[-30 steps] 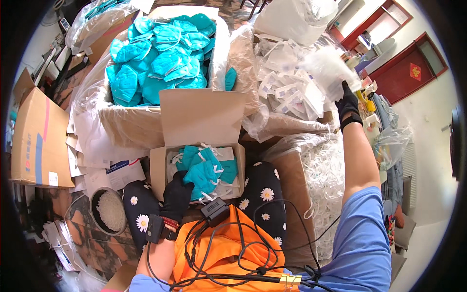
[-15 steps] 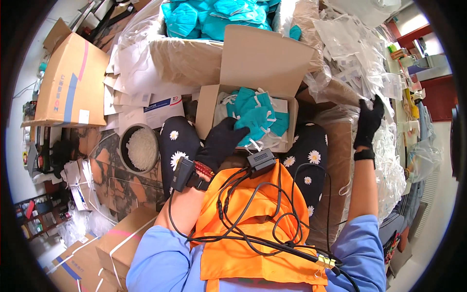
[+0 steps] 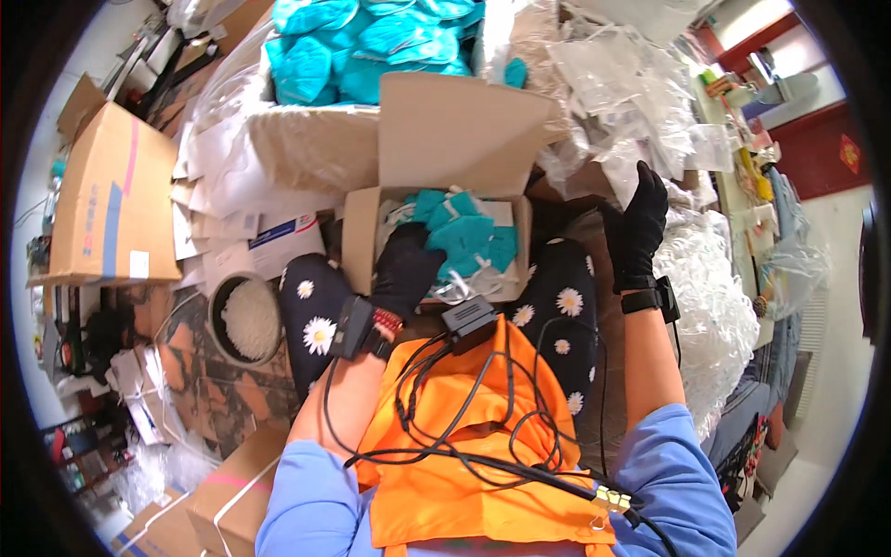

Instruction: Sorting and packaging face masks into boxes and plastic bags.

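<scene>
An open cardboard box (image 3: pixel 360 255) stands between my knees, its lid raised at the far side. Teal face masks (image 3: pixel 469 243) with white straps lie in it. My left hand (image 3: pixel 406 269), in a black glove, reaches over the near left wall and rests against the masks; its fingertips are hidden among them, so I cannot tell their grip. Off to the right, my right hand (image 3: pixel 638 227), also black-gloved, is raised with nothing in it, thumb apart from the fingers. It is nearest to a heap of clear plastic bags (image 3: pixel 631 88) and a pile of white straps (image 3: pixel 701 297).
Behind the box, a large plastic-lined carton (image 3: pixel 316 139) is heaped with more teal masks (image 3: pixel 371 46). A round tub (image 3: pixel 218 320) of white material sits left of my knee. Cartons (image 3: pixel 116 200) stand farther left. Black cables (image 3: pixel 464 450) lie across my orange apron.
My right hand has moved inward, toward the box. The left hand has drawn back from the mask at the middle to the box's left side. The whole view has shifted.
</scene>
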